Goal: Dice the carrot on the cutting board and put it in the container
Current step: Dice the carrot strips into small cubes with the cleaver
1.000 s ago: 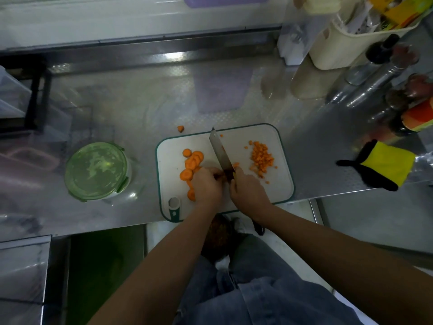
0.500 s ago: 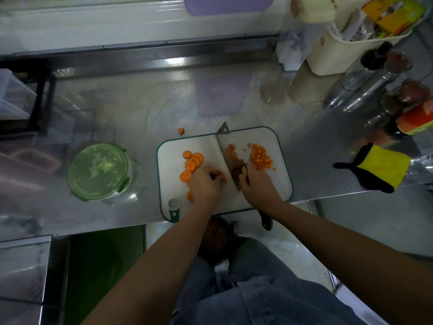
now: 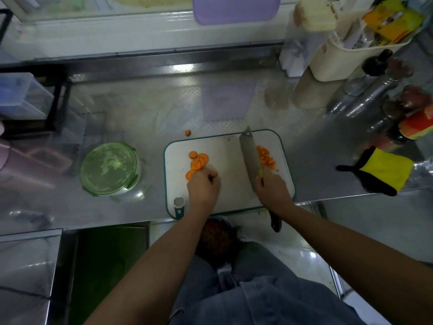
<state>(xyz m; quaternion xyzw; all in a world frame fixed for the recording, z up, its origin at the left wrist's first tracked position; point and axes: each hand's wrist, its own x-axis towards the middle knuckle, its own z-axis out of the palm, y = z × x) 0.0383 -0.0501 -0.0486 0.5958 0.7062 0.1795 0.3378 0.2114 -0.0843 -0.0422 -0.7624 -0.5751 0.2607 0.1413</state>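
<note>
A white cutting board (image 3: 229, 184) with a green rim lies at the counter's front edge. Round carrot slices (image 3: 198, 160) sit on its left part, and a pile of diced carrot (image 3: 266, 158) on its right. My left hand (image 3: 202, 185) has its fingers curled over the nearest slices. My right hand (image 3: 273, 192) grips the knife handle. The knife blade (image 3: 250, 153) lies tilted against the left side of the diced pile. A round container (image 3: 109, 168) with a green lid on stands left of the board.
One stray carrot piece (image 3: 188, 132) lies on the steel counter behind the board. A yellow and black glove (image 3: 384, 172) lies to the right. Bottles (image 3: 375, 90) and a cream basket (image 3: 351, 57) crowd the back right corner. A clear bin (image 3: 21, 97) stands at the far left.
The knife swept the freshly cut pieces right into the diced pile. My left hand moved left from the board's middle onto the round slices.
</note>
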